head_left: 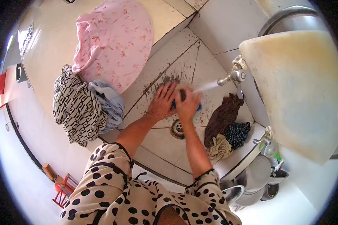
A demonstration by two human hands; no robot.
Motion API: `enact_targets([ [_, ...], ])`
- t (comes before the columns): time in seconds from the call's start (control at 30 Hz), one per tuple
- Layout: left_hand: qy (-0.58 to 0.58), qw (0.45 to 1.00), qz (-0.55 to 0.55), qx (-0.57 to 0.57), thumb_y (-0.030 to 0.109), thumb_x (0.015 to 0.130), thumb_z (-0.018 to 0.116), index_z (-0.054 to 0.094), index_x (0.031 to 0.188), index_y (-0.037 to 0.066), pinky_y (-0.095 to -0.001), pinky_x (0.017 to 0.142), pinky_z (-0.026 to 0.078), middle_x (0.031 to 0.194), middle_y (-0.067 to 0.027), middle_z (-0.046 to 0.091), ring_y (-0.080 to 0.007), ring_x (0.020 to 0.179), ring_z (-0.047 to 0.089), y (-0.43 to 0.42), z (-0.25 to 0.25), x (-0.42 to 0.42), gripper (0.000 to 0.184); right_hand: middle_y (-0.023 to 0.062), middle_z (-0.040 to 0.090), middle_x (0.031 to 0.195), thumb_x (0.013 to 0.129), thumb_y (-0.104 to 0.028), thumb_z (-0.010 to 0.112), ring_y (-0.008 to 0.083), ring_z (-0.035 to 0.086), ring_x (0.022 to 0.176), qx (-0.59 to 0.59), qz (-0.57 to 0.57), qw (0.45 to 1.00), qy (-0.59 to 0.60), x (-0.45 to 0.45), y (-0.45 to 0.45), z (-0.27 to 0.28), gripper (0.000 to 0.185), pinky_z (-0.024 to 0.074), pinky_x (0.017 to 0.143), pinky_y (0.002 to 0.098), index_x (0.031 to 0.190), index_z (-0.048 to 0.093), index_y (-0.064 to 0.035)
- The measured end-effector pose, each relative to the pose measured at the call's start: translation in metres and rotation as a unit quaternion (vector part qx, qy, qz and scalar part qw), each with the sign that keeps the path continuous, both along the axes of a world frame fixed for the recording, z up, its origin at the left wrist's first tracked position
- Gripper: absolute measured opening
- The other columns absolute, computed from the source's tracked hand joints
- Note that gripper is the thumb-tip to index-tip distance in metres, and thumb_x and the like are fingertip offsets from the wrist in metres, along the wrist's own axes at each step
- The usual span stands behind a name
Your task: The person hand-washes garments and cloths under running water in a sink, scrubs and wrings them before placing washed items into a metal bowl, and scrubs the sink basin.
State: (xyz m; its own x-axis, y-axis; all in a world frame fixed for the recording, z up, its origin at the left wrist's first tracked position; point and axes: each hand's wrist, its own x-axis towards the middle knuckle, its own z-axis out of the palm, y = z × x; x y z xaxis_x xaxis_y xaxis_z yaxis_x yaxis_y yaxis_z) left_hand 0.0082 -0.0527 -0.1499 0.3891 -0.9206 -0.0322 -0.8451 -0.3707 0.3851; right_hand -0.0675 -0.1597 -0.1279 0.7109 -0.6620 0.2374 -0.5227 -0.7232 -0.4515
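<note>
On the tiled basin floor, my left hand lies with its fingers stretched out and spread, touching a dark, blue-edged thing. My right hand bends its fingers round that thing, slightly blurred; most of it is covered by the hands, so its kind is unclear. From the tap a stream of water runs down onto my right hand. Dark splashes spread over the tiles around both hands. Just below them sits a metal drain.
Right of my hands lie a brown wet cloth, a dark dotted cloth and a beige cloth. On the ledge at left rest a pink floral garment, a black-patterned cloth and a light-blue cloth. Metal pans stand lower right.
</note>
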Motion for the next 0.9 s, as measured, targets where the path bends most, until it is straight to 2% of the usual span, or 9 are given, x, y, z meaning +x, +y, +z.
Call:
enact_targets([
  [0.07, -0.09, 0.996, -0.018, 0.021, 0.056, 0.083, 0.058, 0.032, 0.142, 0.001, -0.0454, 0.115, 0.011, 0.152, -0.0158, 0.02, -0.0315, 0.142, 0.015, 0.001, -0.005, 0.0, 0.084, 0.0153, 0.059, 0.099, 0.08, -0.031, 0.065, 0.033, 0.054, 0.098, -0.035, 0.022, 0.999, 0.015, -0.017, 0.017, -0.01, 0.029, 0.0428, 0.082, 0.0499, 0.097, 0.062, -0.0082],
  [0.17, 0.057, 0.998, 0.004, -0.029, 0.056, 0.083, 0.057, 0.033, 0.14, 0.0, -0.0452, 0.115, 0.012, 0.152, -0.0164, 0.02, -0.0315, 0.141, 0.016, 0.0, 0.004, 0.002, 0.084, 0.0168, 0.057, 0.1, 0.08, -0.031, 0.065, 0.0338, 0.054, 0.098, -0.054, 0.026, 0.994, 0.09, 0.001, -0.01, -0.038, 0.03, 0.043, 0.084, 0.05, 0.098, 0.061, -0.0078],
  [0.2, 0.048, 0.999, 0.006, -0.015, 0.057, 0.083, 0.056, 0.033, 0.14, 0.0, -0.0452, 0.115, 0.012, 0.152, -0.0164, 0.02, -0.0315, 0.141, 0.016, 0.001, 0.003, 0.001, 0.084, 0.0161, 0.057, 0.099, 0.082, -0.03, 0.063, 0.0341, 0.054, 0.097, 0.25, -0.007, 0.956, -0.155, 0.017, -0.05, -0.062, 0.029, 0.0431, 0.084, 0.0496, 0.099, 0.061, -0.0072],
  [0.27, 0.03, 0.999, 0.01, 0.005, 0.057, 0.083, 0.056, 0.034, 0.14, 0.0, -0.045, 0.115, 0.013, 0.152, -0.0163, 0.02, -0.0316, 0.141, 0.016, -0.002, 0.004, -0.001, 0.084, 0.0151, 0.057, 0.099, 0.084, -0.027, 0.06, 0.0347, 0.054, 0.096, 0.362, -0.038, 0.89, -0.276, 0.028, -0.077, -0.071, 0.026, 0.0431, 0.085, 0.0488, 0.101, 0.06, -0.0067],
  [0.33, 0.024, 1.0, 0.009, -0.006, 0.057, 0.082, 0.056, 0.036, 0.139, -0.001, -0.0451, 0.114, 0.013, 0.152, -0.0164, 0.021, -0.0318, 0.141, 0.016, -0.003, 0.003, -0.001, 0.084, 0.0147, 0.057, 0.098, 0.086, -0.024, 0.058, 0.0351, 0.053, 0.095, 0.009, -0.038, 0.998, -0.044, 0.046, -0.076, -0.029, 0.023, 0.0428, 0.086, 0.0482, 0.102, 0.059, -0.0067],
  [0.57, 0.005, 1.0, -0.014, -0.002, 0.052, 0.08, 0.063, 0.045, 0.13, -0.004, -0.0459, 0.114, 0.015, 0.15, -0.0167, 0.025, -0.0324, 0.14, 0.019, 0.003, -0.002, 0.002, 0.077, 0.0178, 0.059, 0.106, 0.083, -0.033, 0.063, 0.0363, 0.056, 0.1, 0.033, 0.043, 0.998, 0.012, -0.012, 0.015, -0.002, 0.036, 0.0434, 0.088, 0.0498, 0.109, 0.06, -0.0083],
  [0.77, 0.057, 0.995, 0.024, -0.073, 0.048, 0.079, 0.065, 0.045, 0.129, -0.004, -0.0462, 0.113, 0.019, 0.148, -0.0178, 0.028, -0.0315, 0.139, 0.021, 0.001, 0.005, 0.001, 0.075, 0.0173, 0.059, 0.104, 0.086, -0.033, 0.062, 0.0344, 0.06, 0.087, -0.022, -0.071, 0.996, -0.044, 0.025, -0.072, -0.062, 0.037, 0.0495, 0.076, 0.0432, 0.107, 0.06, -0.0018],
  [0.83, 0.075, 0.992, 0.04, -0.098, 0.046, 0.08, 0.065, 0.042, 0.13, -0.005, -0.0462, 0.113, 0.02, 0.147, -0.0181, 0.029, -0.0317, 0.139, 0.023, 0.001, 0.004, 0.003, 0.074, 0.0139, 0.059, 0.104, 0.087, -0.03, 0.061, 0.0308, 0.059, 0.088, 0.291, -0.211, 0.913, -0.196, 0.028, -0.078, -0.027, 0.037, 0.0493, 0.077, 0.0408, 0.108, 0.058, 0.0004],
  [0.9, 0.089, 0.988, 0.054, -0.117, 0.043, 0.082, 0.065, 0.04, 0.132, -0.004, -0.0462, 0.113, 0.021, 0.147, -0.0182, 0.03, -0.0321, 0.137, 0.026, 0.006, 0.001, 0.0, 0.074, 0.0094, 0.058, 0.101, 0.087, -0.022, 0.061, 0.0228, 0.056, 0.093, 0.486, -0.304, 0.73, -0.373, 0.031, -0.073, 0.025, 0.033, 0.0461, 0.082, 0.0366, 0.109, 0.056, 0.0017],
])
